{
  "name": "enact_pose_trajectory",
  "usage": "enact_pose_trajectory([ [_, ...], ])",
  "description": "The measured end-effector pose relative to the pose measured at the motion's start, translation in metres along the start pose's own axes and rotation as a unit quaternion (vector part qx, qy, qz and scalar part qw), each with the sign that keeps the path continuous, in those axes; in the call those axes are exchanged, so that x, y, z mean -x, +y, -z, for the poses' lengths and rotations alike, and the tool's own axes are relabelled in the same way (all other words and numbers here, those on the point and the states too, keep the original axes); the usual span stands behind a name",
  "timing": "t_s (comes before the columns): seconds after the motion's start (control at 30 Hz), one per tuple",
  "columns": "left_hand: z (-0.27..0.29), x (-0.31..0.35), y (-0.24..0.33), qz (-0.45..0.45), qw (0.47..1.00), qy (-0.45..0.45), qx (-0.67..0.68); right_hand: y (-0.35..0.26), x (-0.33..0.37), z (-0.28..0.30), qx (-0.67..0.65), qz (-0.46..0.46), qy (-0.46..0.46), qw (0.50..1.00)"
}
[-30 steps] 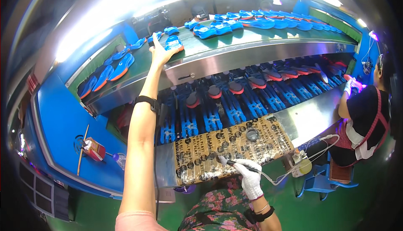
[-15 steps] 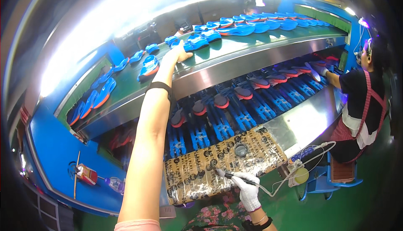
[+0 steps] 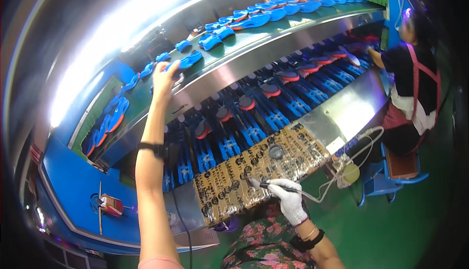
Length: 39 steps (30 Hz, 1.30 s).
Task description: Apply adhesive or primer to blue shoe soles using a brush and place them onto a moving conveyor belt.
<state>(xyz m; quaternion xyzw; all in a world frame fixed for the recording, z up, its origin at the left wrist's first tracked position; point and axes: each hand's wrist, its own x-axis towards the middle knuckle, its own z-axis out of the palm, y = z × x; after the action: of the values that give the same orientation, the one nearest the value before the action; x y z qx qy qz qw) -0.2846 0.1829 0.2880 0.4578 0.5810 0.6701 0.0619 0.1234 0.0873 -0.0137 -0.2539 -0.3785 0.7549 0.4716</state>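
My bare left hand (image 3: 165, 77) reaches far out over the upper green belt, its fingers closed on the near end of a blue shoe sole (image 3: 189, 62). That sole is tilted, with its other end pointing right. In my white-gloved right hand (image 3: 292, 204) is a slim dark-handled brush (image 3: 265, 185), its pale bristles pointing left, just over the tape-wrapped board (image 3: 229, 196). A pale tube runs off right from the brush handle. More blue soles with orange-red edges (image 3: 254, 21) lie in rows along the belt.
Below the belt, dark shoe uppers with red edges (image 3: 246, 103) sit among blue racks (image 3: 229, 147). A round dark lid (image 3: 276, 151) rests on the board. At right, a co-worker (image 3: 413, 73) reaches into the lower level beside a blue chair (image 3: 378, 188).
My left hand has moved left and nearer, now holding a blue sole lifted at an angle. My right hand with the brush has shifted only slightly. The whole view has turned a little.
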Motion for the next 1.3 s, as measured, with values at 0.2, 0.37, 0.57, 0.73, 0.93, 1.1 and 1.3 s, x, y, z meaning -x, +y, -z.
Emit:
enact_pose_trajectory([
  [0.2,0.034,0.109,-0.006,-0.235,0.941,0.162,-0.179,-0.004,0.009,-0.001,0.013,0.019,-0.015,1.000],
  [0.37,0.019,0.189,-0.022,0.019,0.983,0.084,0.163,-0.013,0.014,-0.008,0.009,0.062,-0.015,0.998],
  [0.57,0.045,0.292,-0.130,0.358,0.783,-0.151,0.486,-0.053,0.027,-0.030,0.086,0.108,-0.002,0.990],
  [0.73,-0.012,0.413,-0.103,0.422,0.741,-0.143,0.502,-0.064,0.030,-0.048,0.092,0.112,-0.035,0.989],
  [0.93,-0.025,0.487,-0.109,0.469,0.647,-0.141,0.584,-0.066,0.045,-0.069,0.201,0.078,-0.127,0.968],
  [1.1,-0.030,0.478,-0.086,0.405,0.588,-0.156,0.683,-0.063,0.050,-0.074,0.210,0.128,-0.146,0.958],
  [1.3,-0.032,0.461,-0.057,0.458,0.585,-0.004,0.670,-0.066,0.047,-0.072,0.219,0.194,-0.146,0.945],
])
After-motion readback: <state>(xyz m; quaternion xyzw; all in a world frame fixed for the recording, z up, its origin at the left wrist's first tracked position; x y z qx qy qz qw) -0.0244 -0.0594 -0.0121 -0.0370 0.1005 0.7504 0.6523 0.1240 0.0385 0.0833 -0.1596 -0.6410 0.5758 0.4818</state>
